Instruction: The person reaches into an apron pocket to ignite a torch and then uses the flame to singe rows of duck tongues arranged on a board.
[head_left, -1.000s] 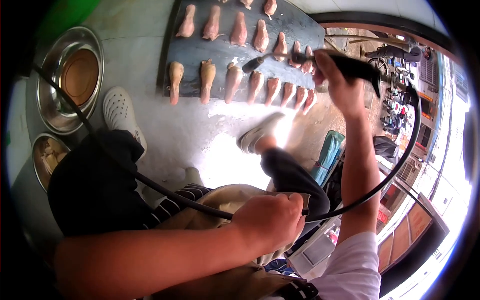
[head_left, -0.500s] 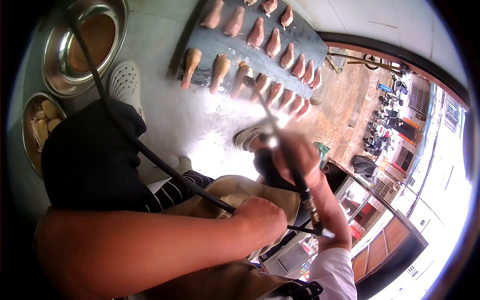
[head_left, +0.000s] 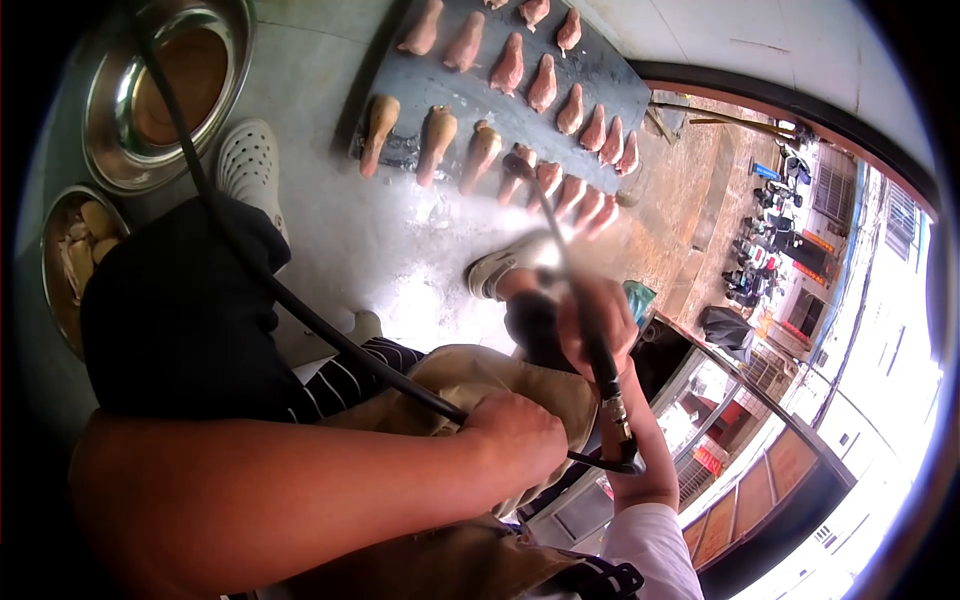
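My right hand [head_left: 597, 325] is wrapped round the black handle of a long gas torch [head_left: 565, 235], whose head reaches over the nearest row of leg-shaped meat pieces. Behind the torch head lies a partly covered meat piece [head_left: 512, 180]; pieces to its left, such as a browned one [head_left: 437, 145], look tan, while those farther back are pink. A pale haze spreads around the torch head. In my closed left hand [head_left: 515, 435] is the black hose [head_left: 330, 335], which runs on to the torch's rear fitting.
The meat lies in rows on a dark board [head_left: 410, 90]. At left stand a wide metal basin [head_left: 100, 140] and a metal bowl [head_left: 50, 270] with pale pieces in it. A person's light clog [head_left: 250, 165] is near the basin. A doorway [head_left: 790, 85] opens onto a street.
The torch head has moved right along the near row, from the third piece to about the fourth. Its rear end has shifted slightly left. My left hand keeps its grip on the hose.
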